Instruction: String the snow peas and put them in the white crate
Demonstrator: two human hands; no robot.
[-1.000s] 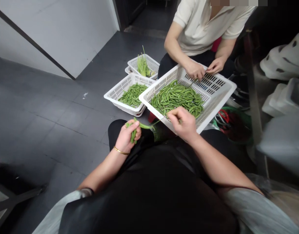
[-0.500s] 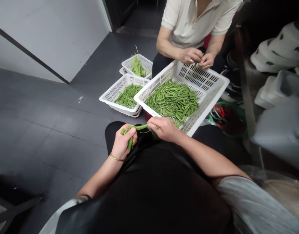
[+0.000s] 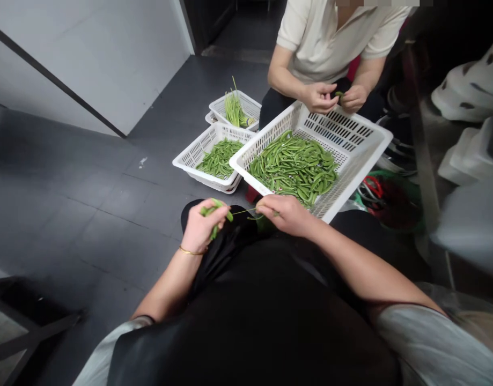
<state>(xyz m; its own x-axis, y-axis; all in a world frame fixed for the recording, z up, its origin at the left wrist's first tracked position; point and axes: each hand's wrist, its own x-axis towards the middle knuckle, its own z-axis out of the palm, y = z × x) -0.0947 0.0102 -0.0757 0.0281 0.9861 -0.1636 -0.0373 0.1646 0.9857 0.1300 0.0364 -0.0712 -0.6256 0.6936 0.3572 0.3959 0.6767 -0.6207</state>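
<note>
Now both hands sit further apart than before. My left hand is closed around a small bunch of green pea pods. My right hand pinches the thin green string, stretched sideways between the two hands.

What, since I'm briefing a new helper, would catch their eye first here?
A large white basket heaped with green pea pods sits centre frame. Just before it, the left hand grips a few pods while the right hand pinches a thin string stretched from them.
</note>
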